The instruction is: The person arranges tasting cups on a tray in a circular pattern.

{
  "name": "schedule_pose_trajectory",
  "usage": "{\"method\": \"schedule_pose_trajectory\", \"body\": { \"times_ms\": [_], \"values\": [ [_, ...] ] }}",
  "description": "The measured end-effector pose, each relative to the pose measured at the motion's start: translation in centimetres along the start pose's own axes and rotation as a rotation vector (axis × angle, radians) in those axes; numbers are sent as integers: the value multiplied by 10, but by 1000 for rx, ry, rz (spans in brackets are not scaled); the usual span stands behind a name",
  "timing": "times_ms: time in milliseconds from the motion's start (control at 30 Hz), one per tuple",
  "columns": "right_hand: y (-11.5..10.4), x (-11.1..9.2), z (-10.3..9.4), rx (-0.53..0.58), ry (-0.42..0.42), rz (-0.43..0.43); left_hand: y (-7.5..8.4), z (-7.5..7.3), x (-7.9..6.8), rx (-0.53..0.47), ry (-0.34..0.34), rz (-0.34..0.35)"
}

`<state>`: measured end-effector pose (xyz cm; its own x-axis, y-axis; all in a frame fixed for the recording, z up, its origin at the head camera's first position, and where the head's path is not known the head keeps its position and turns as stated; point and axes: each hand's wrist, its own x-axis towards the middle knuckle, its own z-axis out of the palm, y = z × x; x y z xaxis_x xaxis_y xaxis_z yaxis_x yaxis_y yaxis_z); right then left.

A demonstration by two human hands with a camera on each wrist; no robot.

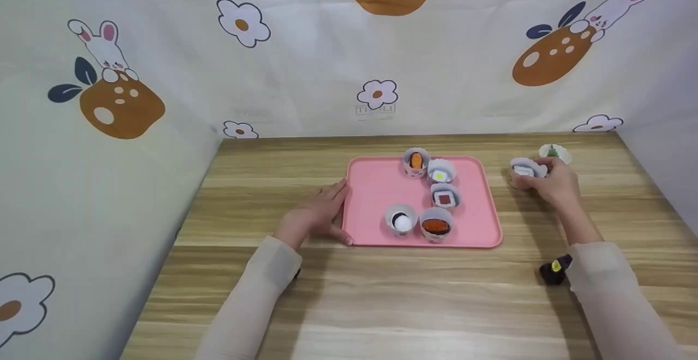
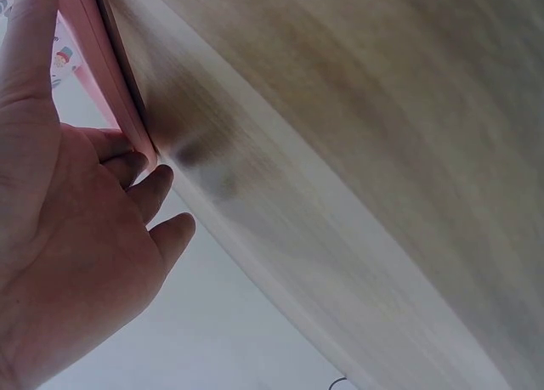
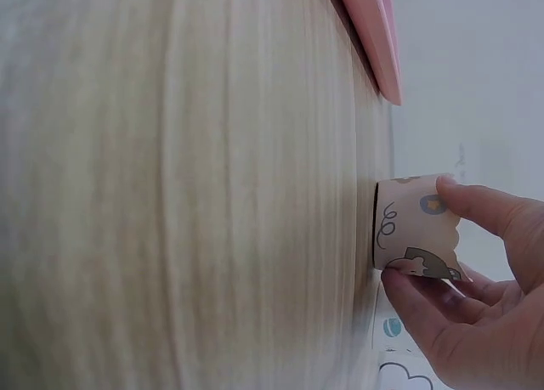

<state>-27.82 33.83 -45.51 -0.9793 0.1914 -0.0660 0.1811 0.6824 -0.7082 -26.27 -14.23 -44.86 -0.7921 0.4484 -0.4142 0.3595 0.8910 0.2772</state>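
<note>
My right hand (image 1: pixel 559 183) pinches a patterned paper baking cup (image 3: pixel 416 224) between thumb and fingers, right of the tray. A white block-shaped piece (image 1: pixel 523 171) lies inside that cup. In the right wrist view the cup's base is at the tabletop; I cannot tell whether it touches. My left hand (image 1: pixel 322 210) rests along the left edge of the pink tray (image 1: pixel 371 185), fingers extended and thumb by the near corner. Several cups stand on the tray, holding toy sushi: an orange-topped piece (image 1: pixel 416 160), a red-centred roll (image 1: pixel 445 199) and an orange-red roe piece (image 1: pixel 436 226) among them.
Behind my right hand is another white cup (image 1: pixel 564 154) with a green leaf-like piece (image 1: pixel 553 151). A small black object (image 1: pixel 553 273) with a yellow mark is beside the right sleeve. Printed cloth (image 1: pixel 305 76) closes off the table's back and sides.
</note>
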Motion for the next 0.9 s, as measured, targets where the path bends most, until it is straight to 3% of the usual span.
{"method": "schedule_pose_trajectory", "body": {
  "times_ms": [400,800,900],
  "values": [
    [-3,-5,0,-8,-17,-11,-1,1,1,-27,7,2],
    [-16,-16,0,6,-3,-54,0,0,0,46,20,38],
    [-21,-18,0,13,-15,-53,0,0,-1,25,21,27]
  ]
}}
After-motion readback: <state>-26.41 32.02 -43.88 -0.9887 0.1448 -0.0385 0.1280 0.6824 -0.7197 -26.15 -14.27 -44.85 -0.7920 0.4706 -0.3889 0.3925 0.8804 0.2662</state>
